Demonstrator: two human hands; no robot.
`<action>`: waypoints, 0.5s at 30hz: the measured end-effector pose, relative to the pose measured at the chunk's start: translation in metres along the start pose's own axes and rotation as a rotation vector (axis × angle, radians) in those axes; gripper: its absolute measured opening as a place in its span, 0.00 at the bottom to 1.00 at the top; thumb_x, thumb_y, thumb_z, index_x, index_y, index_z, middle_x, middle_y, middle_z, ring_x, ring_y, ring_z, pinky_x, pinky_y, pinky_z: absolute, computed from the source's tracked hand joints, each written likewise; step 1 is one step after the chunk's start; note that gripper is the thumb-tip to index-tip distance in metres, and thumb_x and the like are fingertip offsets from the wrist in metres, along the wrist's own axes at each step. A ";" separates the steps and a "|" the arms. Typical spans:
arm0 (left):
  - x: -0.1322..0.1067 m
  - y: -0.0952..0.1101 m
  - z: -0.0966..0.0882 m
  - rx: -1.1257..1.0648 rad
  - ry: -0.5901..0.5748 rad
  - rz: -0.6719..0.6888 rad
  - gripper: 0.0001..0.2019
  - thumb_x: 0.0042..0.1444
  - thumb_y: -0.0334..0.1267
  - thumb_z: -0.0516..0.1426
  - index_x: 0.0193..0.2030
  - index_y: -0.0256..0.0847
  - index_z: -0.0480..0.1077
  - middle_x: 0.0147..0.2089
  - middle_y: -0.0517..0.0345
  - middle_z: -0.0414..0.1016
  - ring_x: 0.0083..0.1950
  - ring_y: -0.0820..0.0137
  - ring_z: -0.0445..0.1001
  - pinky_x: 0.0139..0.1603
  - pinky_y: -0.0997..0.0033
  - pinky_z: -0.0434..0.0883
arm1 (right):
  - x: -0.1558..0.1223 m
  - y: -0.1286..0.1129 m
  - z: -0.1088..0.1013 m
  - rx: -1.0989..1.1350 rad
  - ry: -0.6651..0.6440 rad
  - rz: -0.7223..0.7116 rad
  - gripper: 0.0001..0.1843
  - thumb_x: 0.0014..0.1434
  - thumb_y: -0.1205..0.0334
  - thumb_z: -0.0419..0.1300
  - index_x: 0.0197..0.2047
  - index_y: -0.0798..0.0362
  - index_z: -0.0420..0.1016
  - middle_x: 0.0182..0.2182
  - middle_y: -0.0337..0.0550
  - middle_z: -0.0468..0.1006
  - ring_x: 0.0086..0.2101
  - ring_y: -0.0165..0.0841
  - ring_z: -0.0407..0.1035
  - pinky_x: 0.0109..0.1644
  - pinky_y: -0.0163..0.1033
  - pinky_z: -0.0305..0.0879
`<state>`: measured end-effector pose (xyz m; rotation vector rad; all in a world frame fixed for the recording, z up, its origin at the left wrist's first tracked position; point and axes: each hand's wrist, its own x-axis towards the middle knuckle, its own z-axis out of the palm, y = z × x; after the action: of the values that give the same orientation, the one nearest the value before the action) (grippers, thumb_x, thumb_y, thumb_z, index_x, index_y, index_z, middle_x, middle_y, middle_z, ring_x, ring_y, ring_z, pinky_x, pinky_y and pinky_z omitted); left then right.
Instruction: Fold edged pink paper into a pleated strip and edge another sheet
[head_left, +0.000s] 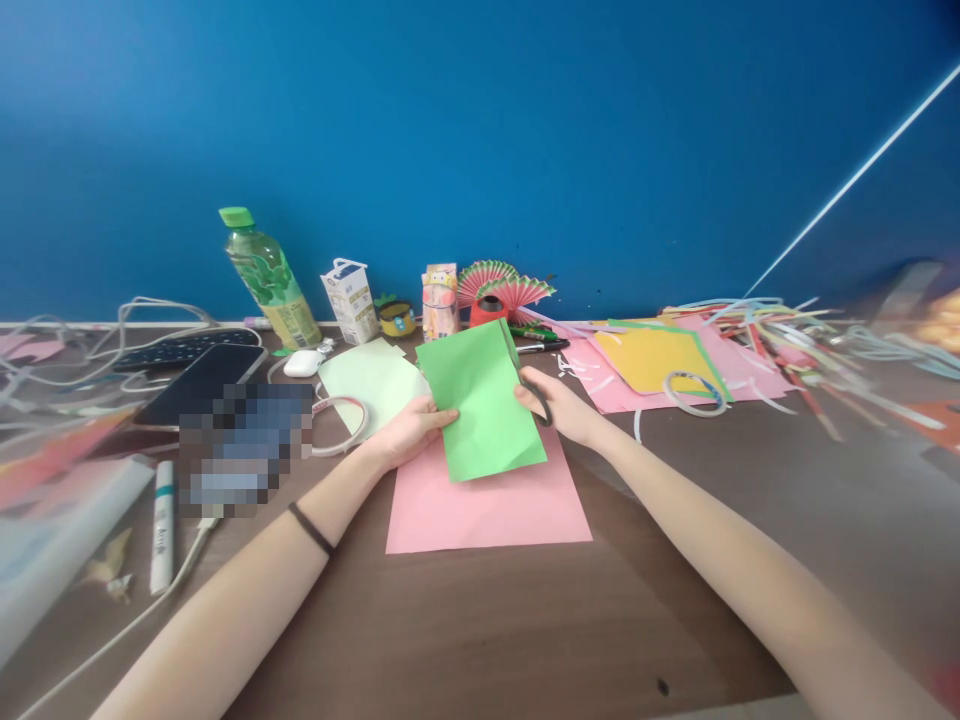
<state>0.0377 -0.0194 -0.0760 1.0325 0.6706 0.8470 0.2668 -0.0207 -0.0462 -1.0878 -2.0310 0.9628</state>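
Note:
A sheet of green paper (pixel 487 410) is held up, slightly tilted, over the middle of the desk. My left hand (pixel 416 430) pinches its left edge, with the thumb on the front face. At the right edge, my right hand (pixel 559 400) is closed around the dark handle of a pair of scissors (pixel 544 408). The blades are mostly hidden behind the green paper. Beneath lies a pink sheet (pixel 487 520), flat on the desk and partly covered. A pale green sheet (pixel 367 380) rests just left of the held paper.
A green-capped bottle (pixel 270 280), a small carton (pixel 351 300) and paper fans (pixel 517 292) stand along the blue wall. Phones, cables and a white marker (pixel 162 530) lie left. Yellow paper (pixel 660 362), a tape roll (pixel 694 393) and paper strips (pixel 795 350) lie right.

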 end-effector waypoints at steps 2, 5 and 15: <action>0.000 0.000 0.000 0.005 0.003 -0.003 0.15 0.45 0.32 0.61 0.43 0.34 0.71 0.46 0.46 0.75 0.49 0.58 0.72 0.55 0.57 0.64 | 0.000 0.000 0.000 0.006 -0.003 0.004 0.17 0.57 0.44 0.50 0.32 0.51 0.57 0.27 0.35 0.56 0.29 0.28 0.53 0.34 0.35 0.53; 0.000 -0.001 -0.001 0.004 -0.006 0.000 0.15 0.46 0.32 0.60 0.43 0.34 0.71 0.47 0.46 0.75 0.49 0.58 0.72 0.55 0.56 0.64 | 0.000 0.000 0.001 0.020 -0.001 0.013 0.17 0.57 0.45 0.50 0.33 0.51 0.58 0.27 0.35 0.57 0.30 0.29 0.54 0.34 0.35 0.54; 0.000 0.001 0.000 0.001 -0.008 -0.023 0.14 0.46 0.32 0.61 0.42 0.34 0.72 0.46 0.47 0.75 0.49 0.58 0.72 0.55 0.57 0.63 | 0.000 -0.004 0.002 0.052 0.009 0.043 0.16 0.56 0.47 0.53 0.32 0.51 0.58 0.27 0.35 0.58 0.30 0.28 0.55 0.34 0.34 0.54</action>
<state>0.0377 -0.0193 -0.0753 1.0265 0.6747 0.8220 0.2641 -0.0229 -0.0441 -1.1099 -1.9721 1.0245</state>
